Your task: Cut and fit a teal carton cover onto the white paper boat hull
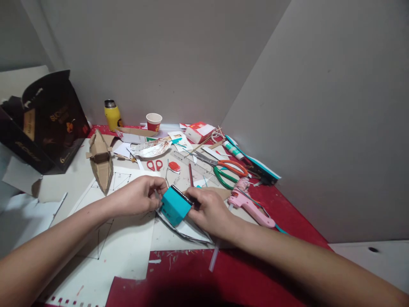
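Observation:
A turquoise folded card piece [177, 206] with a black strip along its top edge sits between my hands. My left hand [142, 196] is closed in a pinch at its left edge. On the other side, my right hand [212, 213] grips the right end, thumb on top and the other fingers mostly hidden. Under the turquoise piece lies a white, dark-edged boat-shaped part [191, 232]; whether the two are joined I cannot tell. Close to my right hand is a pink hot glue gun [252, 207], with a clear glue stick [215, 256] below.
A cardboard boat [101, 164] rests beyond my left forearm on paper with drawn lines [128, 247]. Orange-and-green-handled scissors [228, 166], small red scissors [154, 165] and paper scraps lie ahead. Behind stand a black box [47, 128], a yellow bottle [112, 117] and a paper cup [154, 123].

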`<state>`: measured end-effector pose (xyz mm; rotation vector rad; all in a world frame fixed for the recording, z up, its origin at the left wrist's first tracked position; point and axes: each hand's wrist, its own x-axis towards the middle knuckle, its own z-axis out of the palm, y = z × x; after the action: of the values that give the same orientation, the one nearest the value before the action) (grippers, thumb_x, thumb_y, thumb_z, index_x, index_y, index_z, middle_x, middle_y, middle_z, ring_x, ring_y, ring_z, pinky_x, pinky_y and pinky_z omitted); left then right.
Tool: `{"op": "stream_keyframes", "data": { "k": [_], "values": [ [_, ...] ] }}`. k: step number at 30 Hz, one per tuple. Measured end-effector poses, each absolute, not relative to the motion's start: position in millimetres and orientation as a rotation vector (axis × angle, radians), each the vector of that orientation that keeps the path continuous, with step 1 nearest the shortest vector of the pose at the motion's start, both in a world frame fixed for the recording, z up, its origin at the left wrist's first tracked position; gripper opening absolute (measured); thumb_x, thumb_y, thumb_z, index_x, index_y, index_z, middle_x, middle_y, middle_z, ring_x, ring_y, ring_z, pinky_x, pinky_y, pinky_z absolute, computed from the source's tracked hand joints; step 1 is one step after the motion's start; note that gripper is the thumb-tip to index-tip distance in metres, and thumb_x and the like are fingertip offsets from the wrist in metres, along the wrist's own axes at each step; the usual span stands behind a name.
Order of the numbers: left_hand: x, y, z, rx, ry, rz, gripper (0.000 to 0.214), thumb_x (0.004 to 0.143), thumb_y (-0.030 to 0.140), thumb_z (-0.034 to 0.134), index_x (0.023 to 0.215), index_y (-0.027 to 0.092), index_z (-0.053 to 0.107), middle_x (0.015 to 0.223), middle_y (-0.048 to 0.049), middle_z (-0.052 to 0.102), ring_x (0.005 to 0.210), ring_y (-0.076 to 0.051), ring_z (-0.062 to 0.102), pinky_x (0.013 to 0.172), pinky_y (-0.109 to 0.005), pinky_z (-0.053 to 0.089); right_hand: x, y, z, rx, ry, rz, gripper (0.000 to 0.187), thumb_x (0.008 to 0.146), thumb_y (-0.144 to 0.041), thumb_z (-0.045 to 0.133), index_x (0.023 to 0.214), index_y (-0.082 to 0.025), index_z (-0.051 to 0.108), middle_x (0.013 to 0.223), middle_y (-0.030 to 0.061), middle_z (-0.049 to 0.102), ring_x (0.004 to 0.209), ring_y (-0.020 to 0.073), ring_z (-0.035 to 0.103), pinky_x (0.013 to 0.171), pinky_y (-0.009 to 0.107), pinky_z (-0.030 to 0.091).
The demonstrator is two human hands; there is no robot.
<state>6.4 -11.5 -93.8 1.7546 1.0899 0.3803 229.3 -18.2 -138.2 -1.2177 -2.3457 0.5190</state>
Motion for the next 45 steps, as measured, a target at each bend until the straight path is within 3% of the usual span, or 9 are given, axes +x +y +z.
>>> {"op": "stream_keyframes", "data": {
  "k": [11, 17, 26, 45],
  "values": [
    [6, -14, -95, 1.742, 1.060, 0.275, 0.016, 0.064, 0.006, 0.049, 0.072, 0.019, 0.051, 0.051, 0.0098, 0.047, 0.046, -0.009, 0.047, 0.047, -0.020, 0.034, 231, -19, -142, -1.174, -2.425, 0.515, 0.004, 0.079, -0.017, 0.061, 0.082, -0.019, 0.061, 0.076, 0.0027, 0.064, 0.069, 0.0172, 0.058, 0.062, 0.026, 0.038],
    [6, -15, -100, 1.756, 1.061, 0.304, 0.018, 0.065, 0.005, 0.046, 0.073, 0.020, 0.050, 0.053, 0.0097, 0.046, 0.046, -0.010, 0.050, 0.047, -0.020, 0.035, 232, -16, -142, -1.128, -2.416, 0.482, 0.004, 0.080, -0.018, 0.060, 0.078, -0.019, 0.057, 0.078, 0.0025, 0.058, 0.072, 0.0170, 0.055, 0.064, 0.026, 0.038],
    [6, -14, -101, 1.828, 1.072, 0.322, 0.017, 0.065, 0.003, 0.048, 0.069, 0.019, 0.051, 0.051, 0.0100, 0.046, 0.046, -0.008, 0.046, 0.049, -0.020, 0.031, 230, -17, -143, -1.164, -2.389, 0.482, 0.008, 0.077, -0.016, 0.059, 0.073, -0.020, 0.053, 0.065, -0.0018, 0.054, 0.058, 0.0135, 0.048, 0.056, 0.024, 0.032],
    [6, -12, -107, 1.847, 1.097, 0.372, 0.017, 0.067, 0.003, 0.048, 0.072, 0.019, 0.051, 0.050, 0.0106, 0.043, 0.045, -0.007, 0.040, 0.051, -0.021, 0.029, 228, -15, -141, -1.194, -2.408, 0.520, 0.009, 0.077, -0.015, 0.057, 0.074, -0.020, 0.050, 0.068, -0.0006, 0.054, 0.061, 0.0139, 0.048, 0.057, 0.024, 0.033]
  ]
}}
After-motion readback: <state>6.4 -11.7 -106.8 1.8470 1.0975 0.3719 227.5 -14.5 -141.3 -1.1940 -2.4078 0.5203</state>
